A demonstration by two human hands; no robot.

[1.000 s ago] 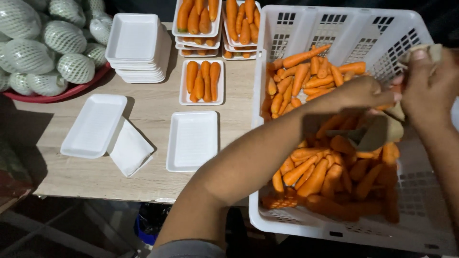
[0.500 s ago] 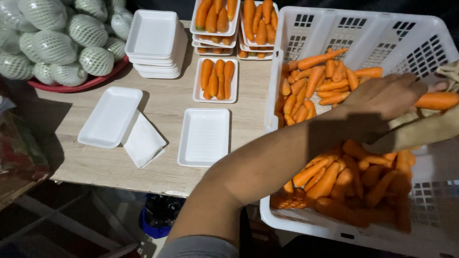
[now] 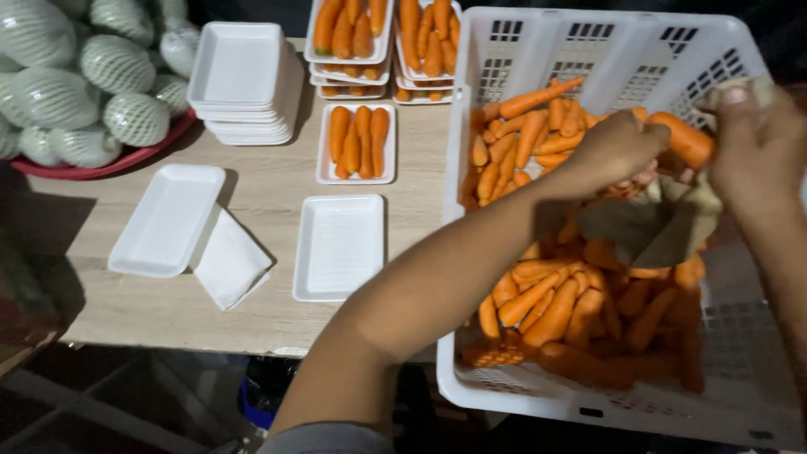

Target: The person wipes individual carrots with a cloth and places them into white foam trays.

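1. The left hand (image 3: 618, 151) grips a carrot (image 3: 683, 139) above the white crate (image 3: 538, 50) at the right.
2. The right hand (image 3: 752, 147) clasps a brownish cloth (image 3: 664, 223) against it; wiping seems in hand.
3. Next likely calls for the empty tray (image 3: 339, 246) to the left, on the table (image 3: 269, 189).

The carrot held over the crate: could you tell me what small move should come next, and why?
Probably carry the carrot left to the empty white tray. The left hand grips it over the white crate, the right hand holds a cloth against it, and the tray beside already has carrots.
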